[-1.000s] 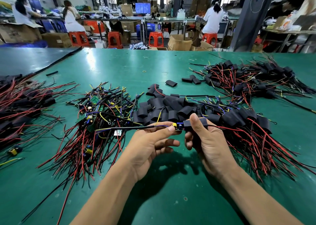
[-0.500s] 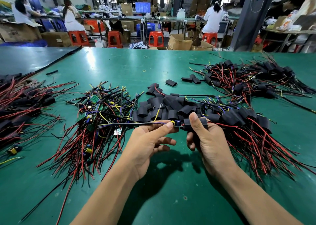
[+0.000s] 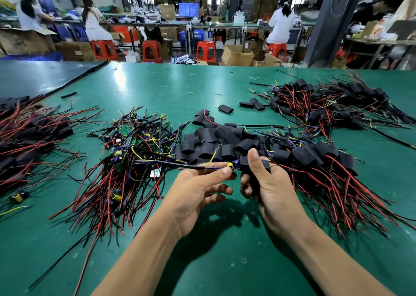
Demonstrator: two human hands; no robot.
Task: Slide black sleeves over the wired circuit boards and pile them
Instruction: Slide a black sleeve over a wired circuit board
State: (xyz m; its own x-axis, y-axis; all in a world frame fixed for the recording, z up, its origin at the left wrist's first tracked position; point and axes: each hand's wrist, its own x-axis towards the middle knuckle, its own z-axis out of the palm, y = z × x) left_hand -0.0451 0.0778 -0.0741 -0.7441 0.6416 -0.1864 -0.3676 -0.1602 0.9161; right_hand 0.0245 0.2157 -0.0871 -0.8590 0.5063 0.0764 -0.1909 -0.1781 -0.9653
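Black sleeve (image 3: 244,162): held just above the green table (image 3: 157,88), pinched between the thumb and curled fingers of the right hand (image 3: 267,189). Its middle is covered by that thumb. The wired circuit board (image 3: 231,164) is seen at the sleeve's left mouth, with only a yellow part and a blue part exposed. How far in it sits cannot be told. Its wires are pinched between thumb and forefinger of the left hand (image 3: 198,194); the lower fingers are loosely spread.

Noted around the held sleeve, largest first:
- Sleeved-board heaps, three counted: the near heap (image 3: 315,160) just to the right, the far heap (image 3: 326,102) well beyond and right, the edge heap (image 3: 29,138) well to the left.
- Bare-board heap (image 3: 130,156), one, to the left, its red and black leads fanned out; it is crossed by the held board's black cable (image 3: 175,164).
- Loose-sleeve heap (image 3: 213,140), one, just behind, its front edge overlapped by the raised thumb.
- Seated people (image 3: 280,23) in white tops, three, and red stools (image 3: 206,50), four, far beyond, past the table.
- Stray sleeves beyond: a single sleeve (image 3: 225,108) and a cluster (image 3: 252,104) of about three.
- Rubber band (image 3: 190,93), one, farther beyond.
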